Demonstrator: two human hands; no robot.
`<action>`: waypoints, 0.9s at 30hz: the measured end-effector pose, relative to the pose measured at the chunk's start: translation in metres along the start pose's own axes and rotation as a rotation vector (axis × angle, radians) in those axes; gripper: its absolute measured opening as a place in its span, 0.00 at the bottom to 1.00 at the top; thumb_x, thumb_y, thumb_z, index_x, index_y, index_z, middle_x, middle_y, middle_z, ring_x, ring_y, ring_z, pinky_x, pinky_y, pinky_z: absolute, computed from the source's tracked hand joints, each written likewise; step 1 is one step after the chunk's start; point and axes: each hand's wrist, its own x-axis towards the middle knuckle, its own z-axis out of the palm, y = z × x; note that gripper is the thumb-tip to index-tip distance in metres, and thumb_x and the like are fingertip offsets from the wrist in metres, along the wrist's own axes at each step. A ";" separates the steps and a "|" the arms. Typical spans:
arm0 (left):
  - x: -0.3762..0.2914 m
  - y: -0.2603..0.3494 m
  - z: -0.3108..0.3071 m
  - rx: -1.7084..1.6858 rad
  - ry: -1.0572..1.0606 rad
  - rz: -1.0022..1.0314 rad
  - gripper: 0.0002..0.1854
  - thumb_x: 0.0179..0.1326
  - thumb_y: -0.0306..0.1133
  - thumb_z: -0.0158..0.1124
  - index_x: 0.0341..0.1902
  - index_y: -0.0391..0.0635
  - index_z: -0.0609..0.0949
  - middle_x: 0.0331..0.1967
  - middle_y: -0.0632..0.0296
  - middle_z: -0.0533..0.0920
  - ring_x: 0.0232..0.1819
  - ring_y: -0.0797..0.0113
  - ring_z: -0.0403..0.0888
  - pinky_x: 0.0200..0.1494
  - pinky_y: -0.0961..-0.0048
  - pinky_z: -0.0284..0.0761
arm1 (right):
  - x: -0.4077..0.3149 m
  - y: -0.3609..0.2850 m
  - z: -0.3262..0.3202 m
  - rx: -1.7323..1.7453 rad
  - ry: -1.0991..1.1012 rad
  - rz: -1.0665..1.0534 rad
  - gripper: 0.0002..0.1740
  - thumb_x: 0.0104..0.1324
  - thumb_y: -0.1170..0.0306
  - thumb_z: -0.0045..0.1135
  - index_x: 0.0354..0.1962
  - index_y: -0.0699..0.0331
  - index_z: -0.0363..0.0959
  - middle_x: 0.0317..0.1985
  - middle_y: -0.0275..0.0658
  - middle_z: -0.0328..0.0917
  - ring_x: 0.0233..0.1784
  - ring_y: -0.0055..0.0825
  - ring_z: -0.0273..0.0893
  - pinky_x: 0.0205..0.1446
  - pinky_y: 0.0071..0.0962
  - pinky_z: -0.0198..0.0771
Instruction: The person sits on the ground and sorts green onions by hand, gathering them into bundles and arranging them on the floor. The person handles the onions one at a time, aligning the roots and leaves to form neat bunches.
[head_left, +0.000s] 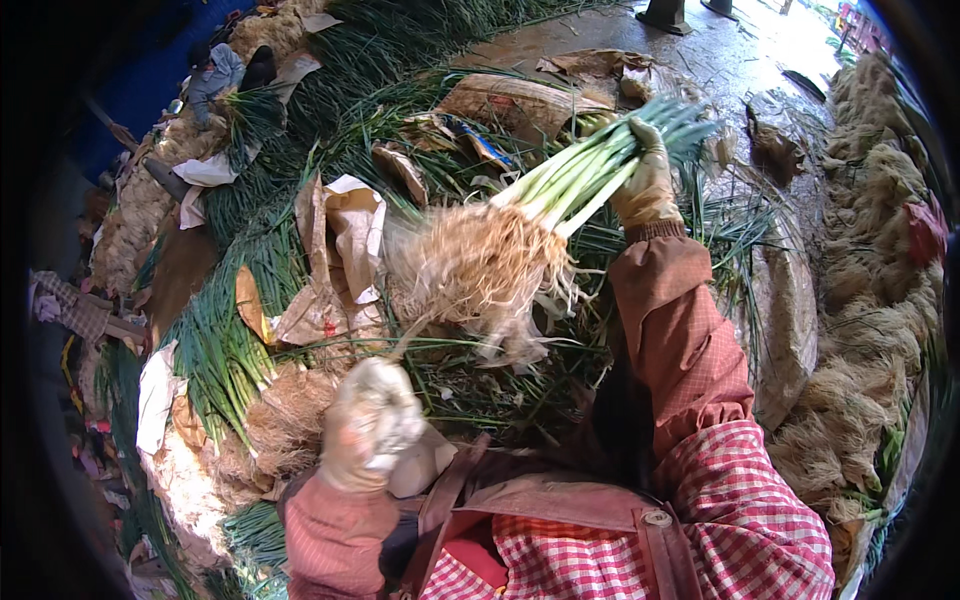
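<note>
My gloved right hand (651, 171) grips a bunch of green onions (574, 176) around the stalks near the leaves. The bunch is tilted, its green tops to the upper right and its shaggy pale-brown roots (487, 259) hanging toward the lower left. Motion blurs the roots. Below and left of them, my gloved left hand (373, 424) is curled into a fist, blurred and apart from the stalks. A thin strand shows just above the fist; whether the fingers hold anything is hidden. Loose leaves and trimmings (510, 390) cover the ground under the bunch.
More green onions (232, 367) lie at left, roots toward me. Torn paper sacking (352, 232) stands ahead of them. A long row of rooted bunches (874, 315) lines the right side. Another person (214, 79) is at the upper left, beside heaped onions. Wet concrete (720, 45) shows at the back.
</note>
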 end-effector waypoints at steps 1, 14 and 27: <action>-0.008 0.006 -0.006 0.027 0.180 0.112 0.18 0.73 0.43 0.47 0.31 0.46 0.76 0.07 0.72 0.63 0.07 0.81 0.57 0.09 0.80 0.53 | 0.003 -0.008 -0.003 0.076 -0.004 0.009 0.11 0.58 0.70 0.58 0.36 0.68 0.73 0.35 0.47 0.79 0.38 0.45 0.79 0.54 0.46 0.75; 0.045 0.022 -0.077 0.848 0.194 0.176 0.40 0.60 0.30 0.68 0.74 0.42 0.58 0.67 0.57 0.65 0.61 0.66 0.68 0.64 0.72 0.63 | -0.034 0.070 0.006 -0.312 0.001 0.131 0.11 0.61 0.65 0.60 0.35 0.63 0.76 0.32 0.39 0.81 0.33 0.33 0.79 0.45 0.36 0.77; 0.157 -0.005 -0.057 1.431 0.518 0.071 0.43 0.55 0.17 0.59 0.74 0.57 0.59 0.51 0.57 0.80 0.46 0.70 0.80 0.50 0.69 0.79 | -0.109 0.193 0.015 -0.600 -0.184 0.562 0.26 0.64 0.54 0.63 0.54 0.61 0.74 0.43 0.32 0.80 0.43 0.20 0.73 0.45 0.21 0.68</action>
